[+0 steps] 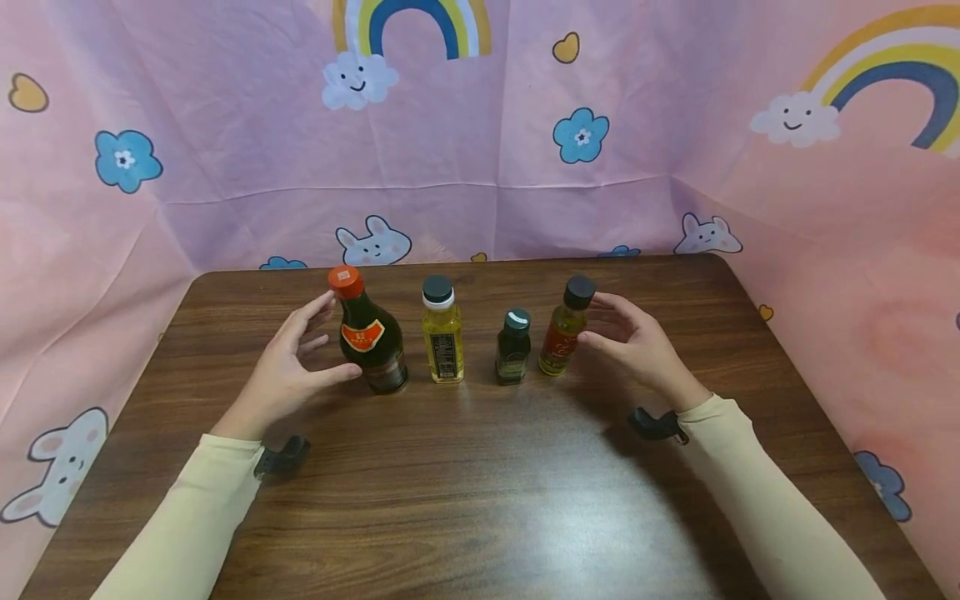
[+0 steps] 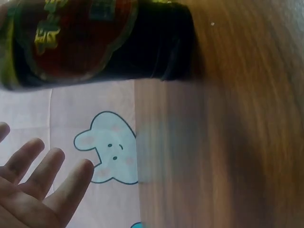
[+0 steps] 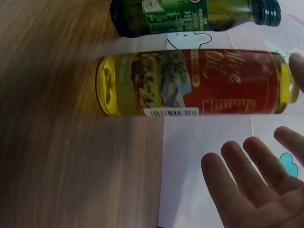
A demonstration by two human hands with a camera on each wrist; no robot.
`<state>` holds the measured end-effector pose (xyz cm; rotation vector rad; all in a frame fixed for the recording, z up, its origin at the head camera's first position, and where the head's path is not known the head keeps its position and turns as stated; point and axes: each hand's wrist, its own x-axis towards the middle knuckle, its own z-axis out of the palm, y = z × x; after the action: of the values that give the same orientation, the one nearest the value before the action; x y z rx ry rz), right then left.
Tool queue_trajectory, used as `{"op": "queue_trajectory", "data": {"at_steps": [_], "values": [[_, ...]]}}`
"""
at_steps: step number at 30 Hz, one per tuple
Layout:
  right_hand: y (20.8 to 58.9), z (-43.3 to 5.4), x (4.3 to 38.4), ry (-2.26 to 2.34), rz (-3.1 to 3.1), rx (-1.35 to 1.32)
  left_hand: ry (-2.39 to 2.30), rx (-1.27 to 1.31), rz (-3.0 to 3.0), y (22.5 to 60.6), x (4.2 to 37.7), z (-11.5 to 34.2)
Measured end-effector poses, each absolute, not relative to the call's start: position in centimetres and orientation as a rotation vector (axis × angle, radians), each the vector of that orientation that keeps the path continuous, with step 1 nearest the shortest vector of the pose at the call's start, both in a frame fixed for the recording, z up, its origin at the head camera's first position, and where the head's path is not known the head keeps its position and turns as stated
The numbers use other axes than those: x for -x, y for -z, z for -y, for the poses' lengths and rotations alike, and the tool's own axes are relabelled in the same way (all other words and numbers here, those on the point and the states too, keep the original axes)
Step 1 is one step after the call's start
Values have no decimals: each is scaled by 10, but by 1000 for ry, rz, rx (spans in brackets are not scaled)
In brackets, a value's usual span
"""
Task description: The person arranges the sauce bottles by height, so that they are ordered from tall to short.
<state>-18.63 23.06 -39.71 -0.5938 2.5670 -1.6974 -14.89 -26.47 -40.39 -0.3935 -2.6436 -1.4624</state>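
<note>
Four bottles would be several: they stand in a row across the wooden table in the head view. Leftmost is a dark bottle with a red cap and red label, its body large in the left wrist view. My left hand curves loosely beside it, thumb tip at its lower side, fingers spread apart from it. At the row's right end stands an olive oil bottle with a black cap and red label. Beside it my right hand has its fingers extended and spread, thumb overlapping the bottle's edge.
Between those two stand a clear bottle of yellow oil with a dark green cap and a small green bottle. The wooden table meets a patterned pink and purple cloth at its back and sides.
</note>
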Motion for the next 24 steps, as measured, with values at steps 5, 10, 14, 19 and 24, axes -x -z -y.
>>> {"op": "queue_trajectory", "data": {"at_steps": [5, 10, 14, 19, 24], "values": [[400, -226, 187, 1693, -2610, 599, 1500, 399, 2620, 407, 148, 258], [402, -221, 187, 1715, -2642, 591, 1492, 380, 2619, 409, 147, 251], [402, -218, 186, 1704, -2663, 568, 1463, 377, 2615, 411, 145, 247], [402, -215, 185, 1742, -2644, 580, 1496, 355, 2613, 412, 143, 241], [401, -211, 184, 1772, -2670, 577, 1524, 327, 2582, 414, 143, 234]]}}
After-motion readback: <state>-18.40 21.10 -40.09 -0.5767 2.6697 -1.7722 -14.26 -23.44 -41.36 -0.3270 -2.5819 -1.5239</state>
